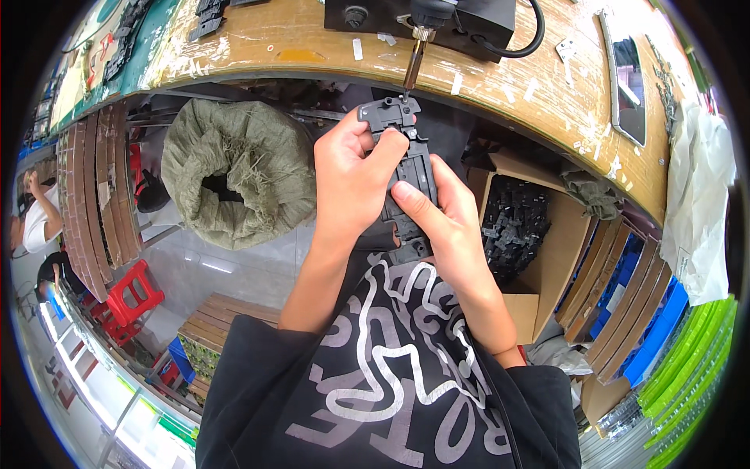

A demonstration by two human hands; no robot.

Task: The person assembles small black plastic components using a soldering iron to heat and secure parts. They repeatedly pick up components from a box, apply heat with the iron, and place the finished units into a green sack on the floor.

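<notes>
Both my hands hold a long black molded plastic part (416,173), with recesses and small holes along it, in front of my chest. My left hand (353,168) grips its upper left side, thumb lying across the face. On the lower right side my right hand (447,205) closes round it, thumb pressed on the surface. The far end of the part sits right under the tip of a soldering-iron-like rod (415,64) with a brass collar, hanging from a black machine. Whether the tip touches the part I cannot tell.
The worn wooden bench (305,59) runs across the top, with a phone (627,86) lying on it. Below its edge stand an open green woven sack (238,148) and a cardboard box (556,242) of black parts. A red stool (134,293) and stacked trays (633,309) flank me.
</notes>
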